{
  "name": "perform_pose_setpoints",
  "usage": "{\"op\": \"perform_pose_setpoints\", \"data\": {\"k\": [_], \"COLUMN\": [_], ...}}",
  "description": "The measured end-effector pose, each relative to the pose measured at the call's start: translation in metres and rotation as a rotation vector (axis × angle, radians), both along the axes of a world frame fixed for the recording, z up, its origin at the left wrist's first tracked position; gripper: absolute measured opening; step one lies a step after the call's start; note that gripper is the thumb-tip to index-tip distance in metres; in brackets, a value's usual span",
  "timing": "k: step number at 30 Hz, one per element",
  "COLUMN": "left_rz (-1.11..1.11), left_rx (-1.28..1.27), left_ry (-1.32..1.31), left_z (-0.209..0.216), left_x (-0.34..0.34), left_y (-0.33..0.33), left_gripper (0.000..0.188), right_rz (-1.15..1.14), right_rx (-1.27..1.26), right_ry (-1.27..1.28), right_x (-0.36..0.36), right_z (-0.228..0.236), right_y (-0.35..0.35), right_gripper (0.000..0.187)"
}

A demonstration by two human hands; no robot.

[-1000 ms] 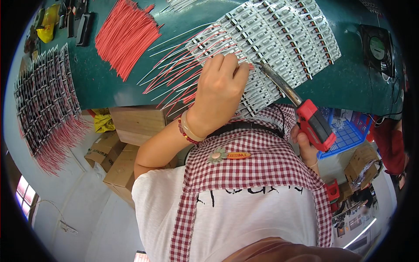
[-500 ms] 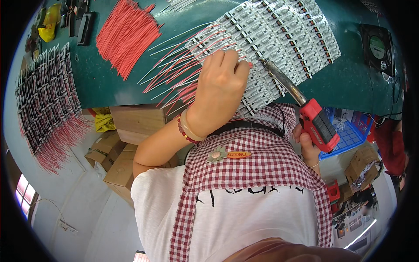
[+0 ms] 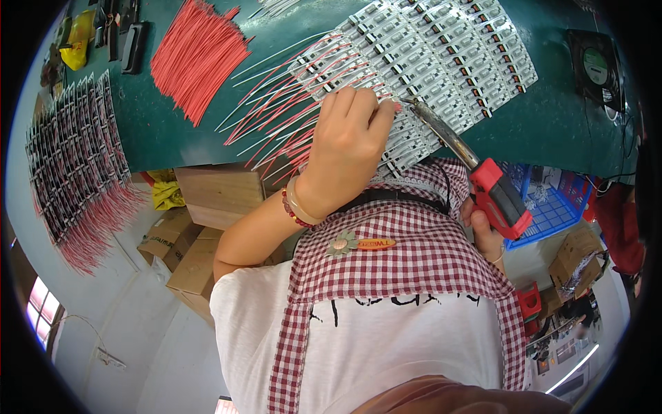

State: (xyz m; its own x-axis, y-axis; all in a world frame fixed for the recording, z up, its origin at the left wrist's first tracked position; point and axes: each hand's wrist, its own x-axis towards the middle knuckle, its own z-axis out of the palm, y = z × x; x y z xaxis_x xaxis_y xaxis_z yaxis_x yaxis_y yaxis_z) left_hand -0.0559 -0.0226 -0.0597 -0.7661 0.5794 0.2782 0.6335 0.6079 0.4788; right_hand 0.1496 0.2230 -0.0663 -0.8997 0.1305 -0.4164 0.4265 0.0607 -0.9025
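Note:
My left hand (image 3: pixel 350 143) is over the near left part of a sheet of small circuit boards (image 3: pixel 441 58), with its fingers pinched together. What the fingertips hold is hidden. Red and white wires (image 3: pixel 279 110) stick out leftward from the sheet's left side, and some pass under this hand. In my right hand (image 3: pixel 487 233) is a soldering iron (image 3: pixel 498 196) with a red and black handle, its fingers partly behind the grip. The iron's metal shaft slants up and left, and its tip is close to my left fingertips at the boards.
A bundle of red wires (image 3: pixel 196 62) lies on the green table (image 3: pixel 138 141), with white wires (image 3: pixel 279 7) at the far edge. Wired boards (image 3: pixel 76 159) hang over the left edge. A black fan (image 3: pixel 596 69) stands right. Cardboard boxes (image 3: pixel 196 269) and a blue basket (image 3: pixel 552 207) are below.
My left hand has shifted slightly nearer to me. The soldering iron has moved a little left and nearer, its tip still beside my left fingertips.

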Motion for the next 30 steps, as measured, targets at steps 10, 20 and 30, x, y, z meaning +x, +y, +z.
{"op": "perform_pose_setpoints", "data": {"k": [10, 20, 30], "left_rz": [-0.007, -0.018, -0.022], "left_rx": [-0.040, -0.089, 0.022], "left_ry": [-0.021, -0.033, -0.010], "left_z": [0.001, 0.004, -0.003], "left_x": [0.000, -0.003, 0.010], "left_y": [0.004, 0.003, 0.002], "left_gripper": [0.022, 0.009, 0.024], "right_rz": [0.004, 0.015, 0.072], "right_rx": [0.235, 0.251, 0.198], "right_ry": [0.045, 0.072, 0.040], "right_x": [-0.001, 0.008, 0.017], "right_z": [-0.005, -0.005, -0.007], "right_y": [-0.002, 0.002, 0.004], "right_gripper": [0.021, 0.027, 0.031]}}
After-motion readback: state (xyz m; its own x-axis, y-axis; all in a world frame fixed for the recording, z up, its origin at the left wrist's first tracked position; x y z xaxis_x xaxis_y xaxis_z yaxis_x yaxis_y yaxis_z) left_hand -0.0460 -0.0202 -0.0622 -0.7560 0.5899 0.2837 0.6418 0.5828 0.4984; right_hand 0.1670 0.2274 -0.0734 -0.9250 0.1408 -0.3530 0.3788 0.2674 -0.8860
